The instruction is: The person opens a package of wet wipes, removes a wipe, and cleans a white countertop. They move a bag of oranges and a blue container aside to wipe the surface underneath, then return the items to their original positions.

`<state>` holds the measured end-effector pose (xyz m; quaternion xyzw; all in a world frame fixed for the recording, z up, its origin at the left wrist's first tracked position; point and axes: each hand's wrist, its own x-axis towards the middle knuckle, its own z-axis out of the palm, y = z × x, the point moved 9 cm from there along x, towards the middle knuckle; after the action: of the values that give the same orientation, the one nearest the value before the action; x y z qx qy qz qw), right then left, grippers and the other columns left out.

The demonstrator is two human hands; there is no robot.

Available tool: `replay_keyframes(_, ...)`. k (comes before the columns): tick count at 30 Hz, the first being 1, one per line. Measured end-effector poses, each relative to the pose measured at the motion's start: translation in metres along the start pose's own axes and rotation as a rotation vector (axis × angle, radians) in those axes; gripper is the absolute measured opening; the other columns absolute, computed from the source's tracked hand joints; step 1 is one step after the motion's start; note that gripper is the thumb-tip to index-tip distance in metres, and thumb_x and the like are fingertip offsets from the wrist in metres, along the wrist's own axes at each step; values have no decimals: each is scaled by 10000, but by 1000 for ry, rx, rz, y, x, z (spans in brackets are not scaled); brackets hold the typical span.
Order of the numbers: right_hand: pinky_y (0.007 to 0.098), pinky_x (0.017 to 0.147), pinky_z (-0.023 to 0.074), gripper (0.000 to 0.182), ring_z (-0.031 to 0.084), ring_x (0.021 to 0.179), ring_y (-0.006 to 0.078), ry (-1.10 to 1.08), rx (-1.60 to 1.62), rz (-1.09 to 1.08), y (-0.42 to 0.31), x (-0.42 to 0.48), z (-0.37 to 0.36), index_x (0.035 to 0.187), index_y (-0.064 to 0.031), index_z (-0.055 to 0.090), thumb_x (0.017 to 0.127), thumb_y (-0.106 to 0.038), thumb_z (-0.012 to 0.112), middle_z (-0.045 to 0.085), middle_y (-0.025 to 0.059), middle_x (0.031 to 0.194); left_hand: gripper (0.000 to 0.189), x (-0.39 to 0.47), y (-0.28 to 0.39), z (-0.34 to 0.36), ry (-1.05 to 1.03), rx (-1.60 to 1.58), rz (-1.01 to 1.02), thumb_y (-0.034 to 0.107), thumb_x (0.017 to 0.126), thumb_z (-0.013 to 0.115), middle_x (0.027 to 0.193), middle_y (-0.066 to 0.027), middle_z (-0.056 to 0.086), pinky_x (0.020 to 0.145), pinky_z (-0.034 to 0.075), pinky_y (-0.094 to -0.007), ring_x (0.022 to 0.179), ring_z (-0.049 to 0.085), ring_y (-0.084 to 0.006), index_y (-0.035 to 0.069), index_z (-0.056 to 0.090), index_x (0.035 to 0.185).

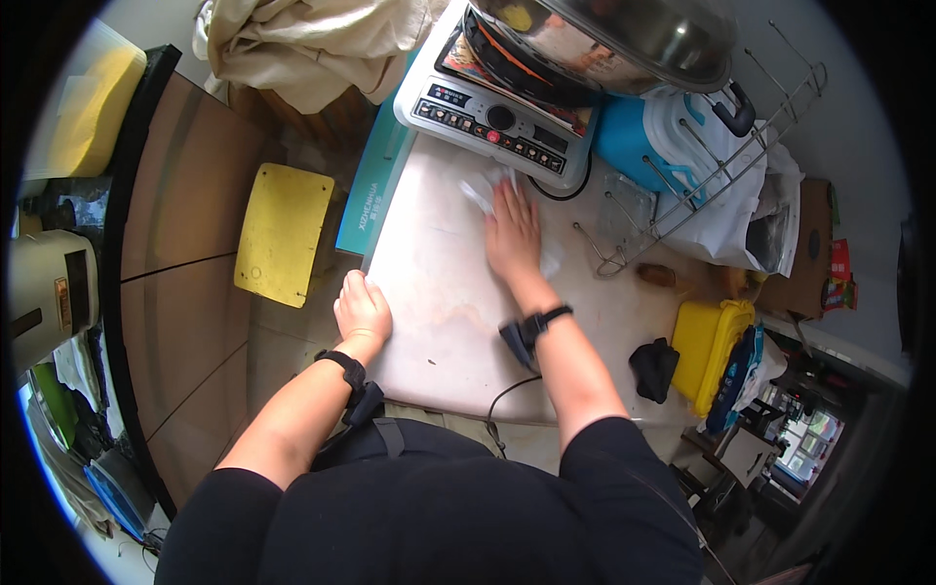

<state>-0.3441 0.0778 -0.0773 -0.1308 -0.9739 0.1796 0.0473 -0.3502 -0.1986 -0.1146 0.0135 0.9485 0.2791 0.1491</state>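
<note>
My right hand point(513, 230) lies palm down on a whitish tabletop point(439, 329), fingers stretched forward. Beneath and ahead of the fingers is a crumpled white wipe or tissue point(479, 191), blurred and partly covered by the hand. At the table's left edge, my left hand point(362, 311) is curled over the rim; its fingertips are partly hidden. Each wrist wears a black strap with a small device. Just beyond my right hand stands an induction cooker point(490, 124) with a button panel and knob. A large steel pan point(643, 36) sits above it.
A wire rack point(687, 197) leans over white bags point(716, 227) at the right. Nearer are a yellow box point(706, 351) and a black cloth item point(654, 371). A yellow stool point(284, 234) and teal box point(376, 190) stand left. A black cable point(497, 409) hangs over the front edge.
</note>
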Motion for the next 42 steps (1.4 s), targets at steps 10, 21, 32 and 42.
replay_keyframes(10, 557, 1129, 82, 682, 171, 1417, 385, 14, -102, 302, -11, -87, 14, 1443, 43, 241, 902, -303, 471, 202, 229, 1524, 269, -3, -1, 3, -9, 40, -38, 212, 896, 402, 1033, -201, 594, 844, 409, -480, 991, 548, -389, 23, 502, 1060)
replay_keyframes(21, 542, 1128, 125, 677, 270, 1364, 353, 316, -194, 366, 98, 42, -29, 1397, -79, 379, 864, -474, 519, 266, 180, 1500, 304, -1, -3, 1, 2, 53, -50, 249, 914, 387, 1010, -235, 608, 822, 428, -503, 928, 562, -432, 25, 509, 1079)
replay_keyframes(32, 501, 1120, 205, 691, 294, 1358, 367, 245, -232, 270, 69, 11, -27, 1397, -24, 371, 858, -416, 554, 414, 214, 1406, 292, 1, -1, 1, 22, 67, -17, 247, 926, 375, 1000, -242, 596, 798, 433, -513, 911, 560, -445, 19, 510, 1049)
replay_keyframes(42, 526, 1134, 154, 659, 185, 1421, 347, -31, -111, 244, 19, -97, 2, 1411, 39, 321, 901, -339, 497, 253, 207, 1512, 296, -2, 4, 1, 27, 54, 9, 247, 909, 388, 1007, -239, 594, 803, 431, -512, 920, 559, -443, 12, 505, 1045)
